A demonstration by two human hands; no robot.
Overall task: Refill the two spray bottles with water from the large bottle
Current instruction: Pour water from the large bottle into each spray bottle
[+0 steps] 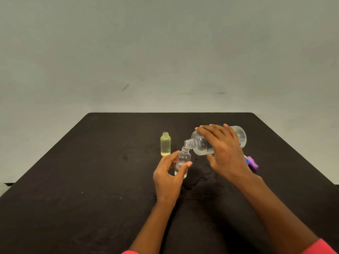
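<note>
Pouring from the big bottle (201,143), the right hand (223,149) wraps over its clear body from above, fingers curled round it, and tips it nearly flat so the open neck points left and down onto the mouth of the clear bottle (182,162). That small bottle stands on the black bench (91,171), held between thumb and fingers of the left hand (168,173), which is closed loosely about its lower half. Just behind and left, the yellow bottle (165,144) stands upright, uncapped, untouched. A purple sprayer top (252,163) lies on the bench behind the right wrist. Pink sleeves show at the bottom edge.
</note>
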